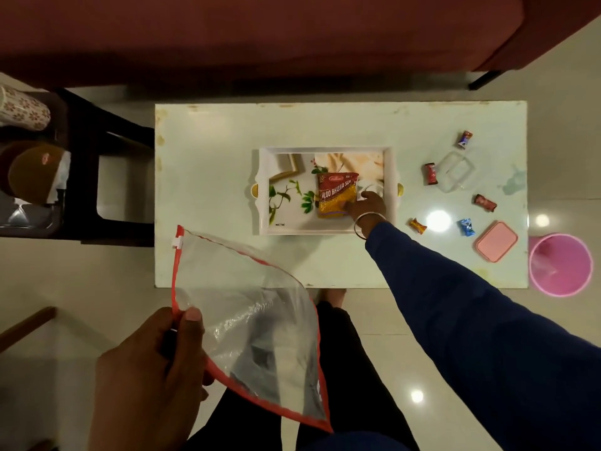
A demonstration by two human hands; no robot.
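The snack packet [335,196] lies in the white tray [325,149] in the middle of the desk [211,131], and the right hand [366,206] reaches across to it, fingers curled on its lower right edge. The left hand [153,375] is well apart, off the desk's near edge. It pinches the red border of a clear zip pouch [247,288] between thumb and fingers.

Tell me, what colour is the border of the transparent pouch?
The pouch has an orange-red border; head view.
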